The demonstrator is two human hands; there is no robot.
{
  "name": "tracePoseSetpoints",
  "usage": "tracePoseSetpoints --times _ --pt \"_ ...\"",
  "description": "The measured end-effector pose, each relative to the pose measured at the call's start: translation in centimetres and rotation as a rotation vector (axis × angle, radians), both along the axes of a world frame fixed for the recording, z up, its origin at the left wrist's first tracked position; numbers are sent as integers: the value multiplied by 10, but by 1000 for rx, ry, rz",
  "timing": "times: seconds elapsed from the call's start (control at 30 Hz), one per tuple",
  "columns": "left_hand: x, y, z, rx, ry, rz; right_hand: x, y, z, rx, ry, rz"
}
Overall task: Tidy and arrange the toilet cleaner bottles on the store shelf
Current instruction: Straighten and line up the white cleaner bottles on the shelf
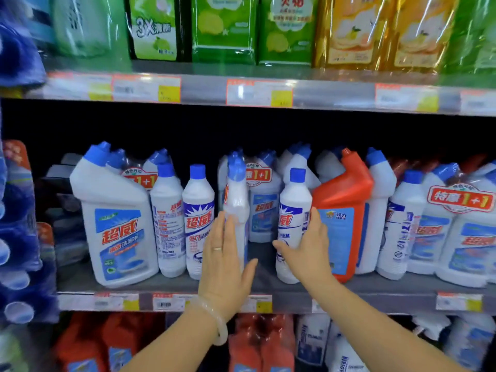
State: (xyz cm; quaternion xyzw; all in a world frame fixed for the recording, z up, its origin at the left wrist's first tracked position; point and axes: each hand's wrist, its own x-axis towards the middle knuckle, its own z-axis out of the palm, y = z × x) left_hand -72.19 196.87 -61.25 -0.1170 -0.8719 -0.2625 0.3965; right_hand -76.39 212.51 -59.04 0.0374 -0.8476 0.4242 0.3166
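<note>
White toilet cleaner bottles with blue caps stand along the middle shelf (171,284). My left hand (224,260) lies flat, fingers straight, against the left side of a narrow white bottle (237,194) that stands edge-on, thumb under its right side. My right hand (308,248) wraps around a round white bottle (294,210) with a blue-and-red label. Between the two bottles is a gap of bare shelf. A red angled-neck bottle (342,205) stands right beside my right hand. To the left stand two round bottles (197,210) and a large angled-neck bottle (115,218).
Twin packs marked 1+1 (461,226) fill the right end and the back row. Green and yellow refill pouches (222,28) sit on the shelf above. Red and white bottles (257,345) fill the shelf below. Blue packs (18,237) hang at the far left.
</note>
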Motion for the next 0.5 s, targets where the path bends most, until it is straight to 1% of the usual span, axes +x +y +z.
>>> tracePoseSetpoints --times 0.13,0.27,0.43,0.5 --pt "-2 -5 2 119 -101 -26 -3 -7 -1 -83 -42 -86" --pt "0 -1 8 203 -221 -5 -5 -14 -7 -83 -53 -154" --pt "-7 0 13 223 -337 11 -10 -13 3 -140 -92 -172" --pt "-9 1 7 196 -378 38 -9 -13 5 -130 -116 -173"
